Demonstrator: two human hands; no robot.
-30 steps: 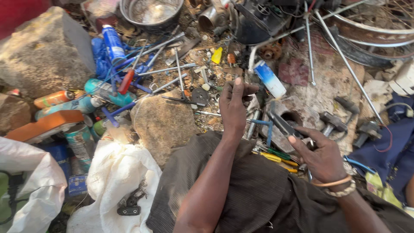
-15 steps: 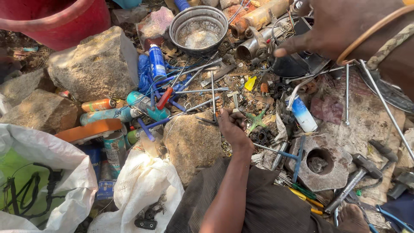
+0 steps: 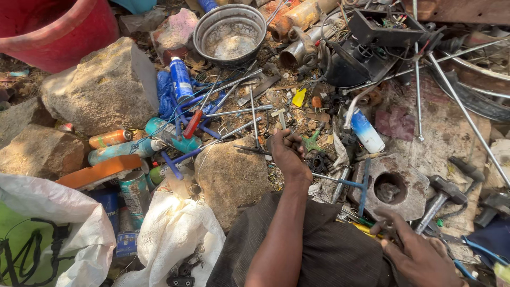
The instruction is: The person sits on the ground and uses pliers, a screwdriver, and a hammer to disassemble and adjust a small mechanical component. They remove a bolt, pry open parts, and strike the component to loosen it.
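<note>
Our left hand (image 3: 287, 154) curls closed among small metal parts (image 3: 319, 162) on the ground, just at three o'clock of a rock (image 3: 231, 178); what it pinches we cannot tell. Our right hand (image 3: 419, 255) grips a small dark part (image 3: 387, 227) low at five o'clock. We should sort slowly, lifting pieces clear of the tangle

The right hand (image 3: 419, 255), which half a second ago was raised far out over the metal bowl (image 3: 229, 32) and dark housing (image 3: 382, 32), is now back low beside the round metal block (image 3: 393, 183), fingers apparently on a small tool. The left hand (image 3: 287, 154) has curled tighter among the scattered rods.
</note>
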